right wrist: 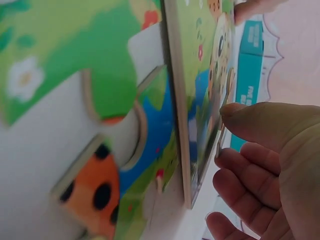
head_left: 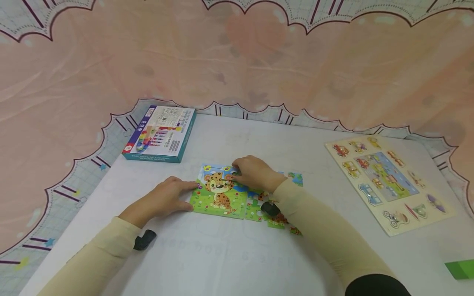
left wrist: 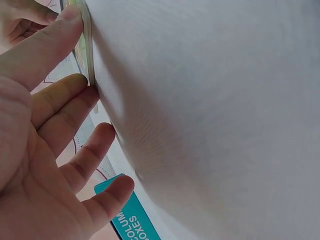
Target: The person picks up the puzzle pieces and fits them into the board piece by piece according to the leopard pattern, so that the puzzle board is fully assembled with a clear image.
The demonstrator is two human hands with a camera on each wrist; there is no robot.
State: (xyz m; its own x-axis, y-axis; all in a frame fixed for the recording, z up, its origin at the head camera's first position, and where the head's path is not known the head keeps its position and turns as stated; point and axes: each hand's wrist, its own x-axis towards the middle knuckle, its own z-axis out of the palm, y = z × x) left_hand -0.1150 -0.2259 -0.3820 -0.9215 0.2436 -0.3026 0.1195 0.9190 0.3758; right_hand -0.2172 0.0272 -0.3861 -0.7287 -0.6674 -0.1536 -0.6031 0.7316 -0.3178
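Note:
A leopard-picture jigsaw puzzle (head_left: 222, 202) lies flat on the white table in the head view. My left hand (head_left: 166, 199) touches its left edge with thumb and index finger; in the left wrist view the fingers (left wrist: 75, 112) are spread and fairly straight. At the puzzle's upper right, my right hand (head_left: 256, 172) pinches a thin puzzle piece (right wrist: 220, 140) between thumb and fingers, tilted over the picture. Loose jigsaw pieces (right wrist: 102, 192) lie to the right of the board, partly hidden under my right forearm in the head view.
Behind and to the left lies a flat teal-edged box (head_left: 159, 133). A board with inset picture pieces (head_left: 385, 187) rests on the right side of the table. A green block (head_left: 461, 269) sits at the right edge of view. Patterned cloth (head_left: 237, 74) stands behind the table.

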